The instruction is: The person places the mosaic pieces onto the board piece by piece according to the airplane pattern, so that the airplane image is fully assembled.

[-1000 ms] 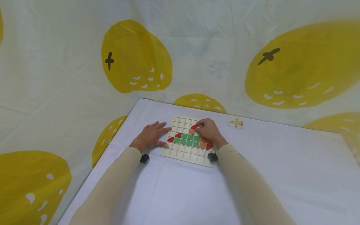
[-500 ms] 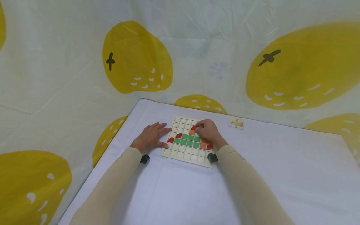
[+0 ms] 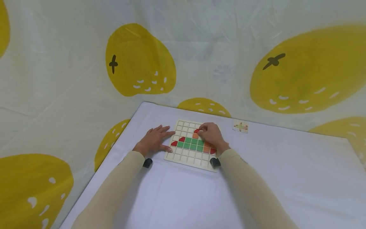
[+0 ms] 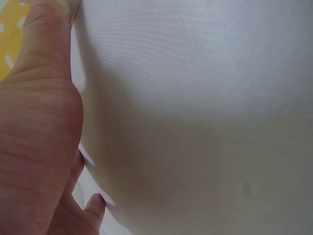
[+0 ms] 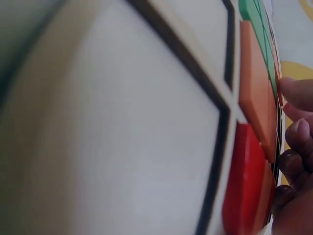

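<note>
A pale board point(image 3: 191, 160) with a square grid lies on the table, with coloured tiles set in its cells. Green tiles point(image 3: 190, 146) fill the middle rows, with orange tiles point(image 5: 254, 73) and red rounded tiles point(image 5: 242, 183) around them. My left hand point(image 3: 152, 140) lies spread at the board's left side, thumb and index fingertips on its edge. Over the upper right part, my right hand point(image 3: 212, 135) pinches with thumb and index finger at a red tile point(image 3: 196, 130), just above an orange tile point(image 3: 195, 135). The right hand hides several cells beneath it.
A small pattern card point(image 3: 240, 126) lies near the table's back edge, right of the board. The white-covered table point(image 3: 183, 197) meets a cloth backdrop point(image 3: 200, 57) printed with large yellow fruit. A dark wrist camera point(image 3: 215, 162) overlaps the board's lower right corner.
The head view has tilted up a little, so everything sits slightly lower in it. Both hands keep their places at the board; the tiles look unchanged.
</note>
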Action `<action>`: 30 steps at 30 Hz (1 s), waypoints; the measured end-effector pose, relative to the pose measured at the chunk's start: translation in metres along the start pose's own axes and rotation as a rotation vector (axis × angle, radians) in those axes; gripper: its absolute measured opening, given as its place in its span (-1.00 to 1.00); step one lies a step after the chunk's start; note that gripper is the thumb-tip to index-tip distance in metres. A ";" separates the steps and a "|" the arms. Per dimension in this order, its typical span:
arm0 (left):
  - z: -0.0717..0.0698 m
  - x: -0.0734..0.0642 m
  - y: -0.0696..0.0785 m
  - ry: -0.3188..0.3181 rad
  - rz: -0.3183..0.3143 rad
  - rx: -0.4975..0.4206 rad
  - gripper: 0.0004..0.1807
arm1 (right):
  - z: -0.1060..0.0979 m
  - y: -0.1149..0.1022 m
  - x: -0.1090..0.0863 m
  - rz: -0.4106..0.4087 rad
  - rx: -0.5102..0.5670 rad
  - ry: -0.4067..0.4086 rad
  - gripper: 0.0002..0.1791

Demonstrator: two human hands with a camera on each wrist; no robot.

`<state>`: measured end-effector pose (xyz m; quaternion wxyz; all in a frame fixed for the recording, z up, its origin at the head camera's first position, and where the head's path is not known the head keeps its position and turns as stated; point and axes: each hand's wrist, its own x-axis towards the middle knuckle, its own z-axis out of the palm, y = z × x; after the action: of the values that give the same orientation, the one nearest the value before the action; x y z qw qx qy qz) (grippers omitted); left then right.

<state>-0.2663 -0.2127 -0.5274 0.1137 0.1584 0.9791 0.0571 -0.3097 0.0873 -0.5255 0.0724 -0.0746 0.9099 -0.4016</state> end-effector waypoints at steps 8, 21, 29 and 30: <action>0.002 -0.001 0.007 0.005 0.023 -0.006 0.05 | -0.001 0.007 -0.005 -0.030 -0.032 0.020 -0.71; -0.004 -0.006 0.010 0.008 0.022 0.005 0.04 | -0.051 0.033 -0.020 0.019 -0.029 -0.074 -0.79; -0.005 -0.005 0.005 0.000 0.011 0.005 0.04 | -0.080 0.069 -0.044 -0.003 -0.160 -0.061 -0.73; -0.004 -0.005 0.004 0.000 0.011 0.001 0.04 | -0.082 0.072 -0.047 0.008 -0.175 -0.063 -0.71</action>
<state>-0.2611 -0.2105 -0.5216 0.1133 0.1640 0.9783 0.0571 -0.2853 0.2034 -0.5213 0.0960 -0.0897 0.9390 -0.3178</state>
